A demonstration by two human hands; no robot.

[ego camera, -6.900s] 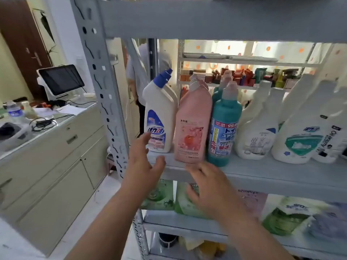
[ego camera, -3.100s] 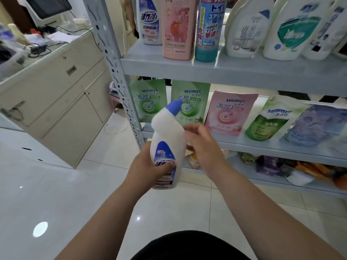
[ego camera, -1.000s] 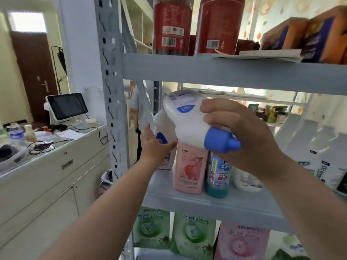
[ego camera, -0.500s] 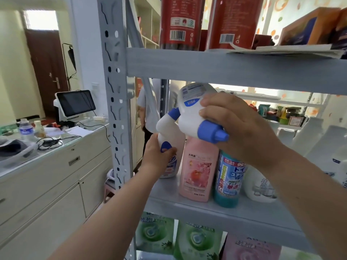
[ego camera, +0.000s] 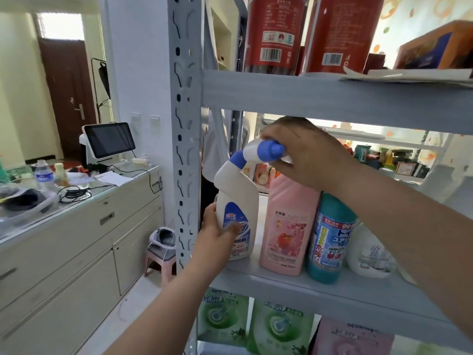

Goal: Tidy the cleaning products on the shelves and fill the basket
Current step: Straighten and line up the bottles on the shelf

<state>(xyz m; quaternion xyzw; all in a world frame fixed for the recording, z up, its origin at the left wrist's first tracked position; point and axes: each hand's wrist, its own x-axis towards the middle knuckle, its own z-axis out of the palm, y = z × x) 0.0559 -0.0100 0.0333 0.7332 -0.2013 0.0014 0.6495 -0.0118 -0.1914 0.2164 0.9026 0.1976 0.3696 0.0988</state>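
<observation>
The person stands close to the grey rack with both arms raised to its middle shelf [ego camera: 294, 285]. The left hand [ego camera: 217, 233] is wrapped round the lower body of a white bottle [ego camera: 239, 193] with a bent blue neck, thumb across the blue label. That bottle stands upright at the left end of the shelf, just beside the rack's perforated post [ego camera: 184, 149]. The right hand [ego camera: 309, 155] is higher, close under the upper shelf [ego camera: 320, 98], its fingers curled round the blue-capped end of a second bottle [ego camera: 270, 150]. The cap sits right by the first bottle's neck, and the rest of this bottle is hidden behind the hand, so I cannot tell how it lies. To the right of the standing bottle comes a pink bottle [ego camera: 286, 226], then a teal bottle [ego camera: 330, 239], the two touching or nearly so. Red canisters [ego camera: 273, 34] stand on the upper shelf, and green pouches [ego camera: 222, 319] stand on the shelf below. Off to the left a cream bench [ego camera: 76, 226] carries a dark screen [ego camera: 108, 139], a water bottle [ego camera: 42, 175] and some cables, with a small pink stool [ego camera: 161, 254] on the floor between bench and rack.
</observation>
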